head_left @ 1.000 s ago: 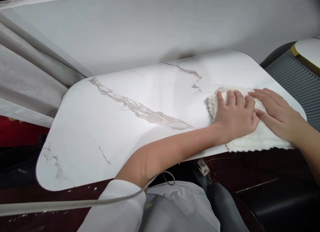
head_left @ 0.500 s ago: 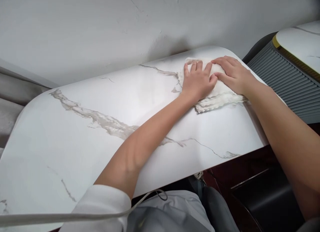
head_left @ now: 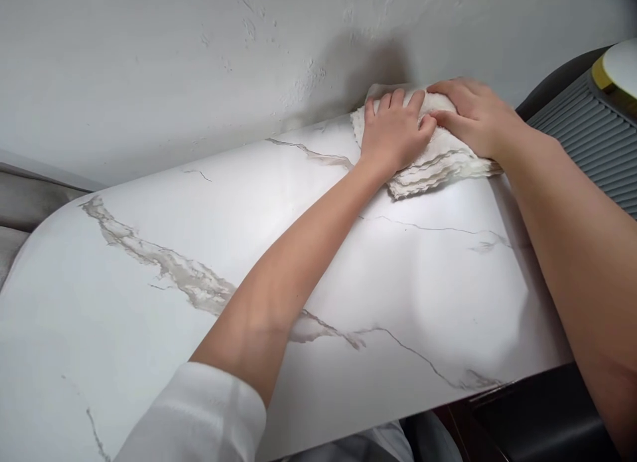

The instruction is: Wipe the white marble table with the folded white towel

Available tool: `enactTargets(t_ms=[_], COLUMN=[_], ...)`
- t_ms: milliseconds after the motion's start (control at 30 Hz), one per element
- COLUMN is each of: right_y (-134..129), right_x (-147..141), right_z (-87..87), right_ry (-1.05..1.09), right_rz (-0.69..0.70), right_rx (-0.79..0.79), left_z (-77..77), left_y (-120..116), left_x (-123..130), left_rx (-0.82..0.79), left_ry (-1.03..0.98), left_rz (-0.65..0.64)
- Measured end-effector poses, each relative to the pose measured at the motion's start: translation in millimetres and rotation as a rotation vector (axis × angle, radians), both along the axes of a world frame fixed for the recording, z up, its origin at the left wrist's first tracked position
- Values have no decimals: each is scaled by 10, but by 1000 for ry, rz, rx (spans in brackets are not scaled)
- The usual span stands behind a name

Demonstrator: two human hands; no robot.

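Observation:
A folded cream cloth with wavy edges [head_left: 430,171] lies at the far right end of a white marble-patterned tabletop [head_left: 164,342], right up at the edge by the wall. My left hand [head_left: 395,131] presses on it palm down, its fingers spread and stretched towards the wall. Just to the right, my right hand [head_left: 478,113] also rests on the cloth, fingers stretched out and thumb pointing at the left thumb. The hands hide part of the cloth's middle.
A grey-white wall [head_left: 164,77] with rough patches runs along the table's far edge. To the right stands a grey ribbed panel [head_left: 587,150] beneath another white top with a yellow edge. A grey padded seat [head_left: 34,200] is at the left; a black surface [head_left: 547,415] lies below the front edge.
Both hands have pushed the cloth away from me, up to the tabletop's far edge by the wall. My view has shifted forward, with more of the tabletop's front part showing.

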State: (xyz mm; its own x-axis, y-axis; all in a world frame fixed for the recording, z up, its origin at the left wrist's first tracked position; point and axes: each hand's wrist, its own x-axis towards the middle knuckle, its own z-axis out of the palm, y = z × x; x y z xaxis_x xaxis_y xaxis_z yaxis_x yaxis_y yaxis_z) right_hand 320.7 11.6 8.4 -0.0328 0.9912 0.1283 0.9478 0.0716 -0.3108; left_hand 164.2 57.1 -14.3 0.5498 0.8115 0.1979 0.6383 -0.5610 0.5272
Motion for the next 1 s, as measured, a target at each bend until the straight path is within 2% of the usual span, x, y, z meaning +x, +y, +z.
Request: enactTargets(t_ms=[267, 433, 533, 700, 833, 1000], right_y=[222, 220, 135, -184, -560, -1169], right_x=[225, 263, 297, 395, 489, 603], right_z=[-91, -61, -42, 2, 8, -57], right_ry=[19, 1, 0, 57, 62, 26], right_rz=[-83, -101, -122, -212, -265, -287], right_rx=[10, -10, -17, -80, -118, -109], left_z=[71, 53, 52, 97, 137, 180], left_y=[206, 251, 191, -195, -680, -1314], left_x=[178, 244, 303, 412, 462, 453], left_rx=[13, 4, 2, 70, 174, 260], left_ry=[62, 91, 84, 128, 179, 238], left_rz=[-24, -50, -59, -34, 6, 14])
